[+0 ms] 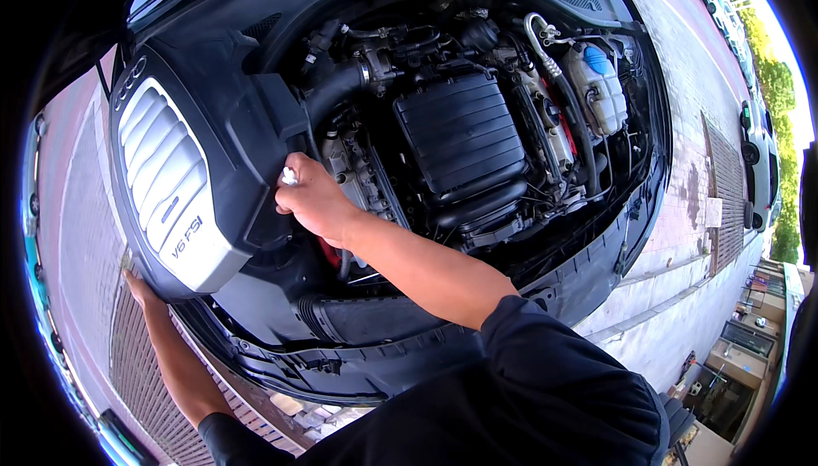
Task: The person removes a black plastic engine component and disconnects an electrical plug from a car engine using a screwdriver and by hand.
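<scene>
A black engine cover (226, 125) with a silver ribbed panel sits at the left side of the open engine bay. My left hand (143, 289) is at the cover's lower left edge, with its fingers partly hidden there. Next to the cover's right edge, my right hand (317, 198) is closed in a fist. A small white thing (290, 176) pokes out between its thumb and fingers; its kind is too small to make out. Whether this fist also grips the cover is hidden. To the right lies the exposed engine, topped by a black ribbed intake manifold (460, 132).
A translucent coolant tank (598, 91) with a blue cap stands at the bay's right. Hoses, such as a thick black intake pipe (334, 93), run around the engine. The car's front edge (375, 372) curves close to my body. Parked cars (758, 159) line the paved yard.
</scene>
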`<control>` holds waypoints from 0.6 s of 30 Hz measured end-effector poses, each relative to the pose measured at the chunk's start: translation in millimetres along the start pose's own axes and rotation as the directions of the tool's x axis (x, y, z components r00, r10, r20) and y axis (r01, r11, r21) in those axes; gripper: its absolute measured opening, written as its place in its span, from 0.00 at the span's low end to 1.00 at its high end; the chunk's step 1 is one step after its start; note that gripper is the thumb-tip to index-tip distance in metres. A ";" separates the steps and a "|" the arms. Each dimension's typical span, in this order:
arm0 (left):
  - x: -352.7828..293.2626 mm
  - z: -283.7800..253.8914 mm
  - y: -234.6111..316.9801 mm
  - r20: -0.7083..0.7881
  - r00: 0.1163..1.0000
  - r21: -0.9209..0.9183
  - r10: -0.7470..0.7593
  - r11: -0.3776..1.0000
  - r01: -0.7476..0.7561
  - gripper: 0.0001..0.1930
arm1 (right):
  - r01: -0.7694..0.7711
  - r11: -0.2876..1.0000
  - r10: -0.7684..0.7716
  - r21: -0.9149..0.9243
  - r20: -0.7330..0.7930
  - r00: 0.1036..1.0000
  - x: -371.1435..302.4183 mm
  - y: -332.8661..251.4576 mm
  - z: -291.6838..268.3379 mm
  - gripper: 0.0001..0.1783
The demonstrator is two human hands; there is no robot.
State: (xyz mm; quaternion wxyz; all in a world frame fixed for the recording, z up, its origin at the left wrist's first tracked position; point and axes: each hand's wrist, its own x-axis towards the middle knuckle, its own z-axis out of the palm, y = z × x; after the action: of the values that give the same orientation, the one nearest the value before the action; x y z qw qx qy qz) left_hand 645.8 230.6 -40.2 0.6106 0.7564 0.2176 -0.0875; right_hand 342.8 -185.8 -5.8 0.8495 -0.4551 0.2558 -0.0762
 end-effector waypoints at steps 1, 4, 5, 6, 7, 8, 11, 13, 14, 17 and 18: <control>5.0 1.2 -1.9 -0.041 0.999 0.030 -0.011 0.999 0.012 0.35 | -0.036 0.998 0.039 -0.059 0.055 0.998 4.2 -1.8 -3.7 0.15; 35.3 -33.6 -0.7 -0.168 0.985 0.286 0.038 0.958 0.012 0.40 | -0.076 0.989 0.093 -0.127 0.133 0.987 -11.2 -23.3 -18.3 0.20; 29.6 -28.3 6.1 -0.247 0.963 0.468 0.105 0.884 0.024 0.41 | -0.111 0.980 0.135 -0.166 0.142 0.981 -16.6 -29.2 -33.2 0.21; 23.4 -25.8 15.4 -0.229 0.925 0.598 0.302 0.793 -0.111 0.42 | -0.142 0.969 0.175 -0.201 0.158 0.972 -21.9 -35.3 -46.2 0.21; 15.7 -24.0 25.9 -0.182 0.855 0.715 0.486 0.662 -0.224 0.43 | -0.096 0.967 0.131 -0.234 0.138 0.982 -29.5 -43.0 -61.9 0.21; -28.0 14.3 41.9 -0.134 0.805 0.720 0.578 0.615 -0.322 0.41 | -0.055 0.920 0.080 -0.389 0.048 0.996 -37.6 -48.0 -86.6 0.18; -135.3 95.4 60.5 0.003 0.578 0.362 0.816 0.538 -0.761 0.26 | 0.052 0.569 -0.574 -0.821 -0.351 0.740 -46.2 -35.4 -162.5 0.11; -240.1 172.1 49.2 0.179 0.535 0.180 0.826 0.507 -0.843 0.21 | -0.238 0.467 -0.616 -0.852 -0.506 0.604 -52.8 -48.7 -206.2 0.12; -286.3 209.7 40.6 0.286 0.494 0.039 0.821 0.505 -0.862 0.20 | -0.280 0.346 -0.693 -0.895 -0.445 0.566 -51.5 -49.3 -220.3 0.12; -386.7 316.8 21.1 0.712 0.284 -0.053 0.642 0.452 -0.890 0.17 | -0.276 0.052 -0.791 -0.960 -0.208 0.576 -40.5 -40.9 -242.2 0.09; -399.9 352.9 11.3 0.743 0.270 -0.095 0.613 0.495 -0.863 0.15 | -0.290 0.047 -0.798 -0.956 -0.210 0.565 -37.4 -41.2 -243.0 0.09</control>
State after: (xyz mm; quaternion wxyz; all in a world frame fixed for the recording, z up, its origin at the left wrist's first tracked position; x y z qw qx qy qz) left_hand 341.9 -199.6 44.7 0.4724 0.7617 -0.4323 -0.0989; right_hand 192.5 -374.4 -69.2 0.0826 -0.8507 0.4561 -0.2479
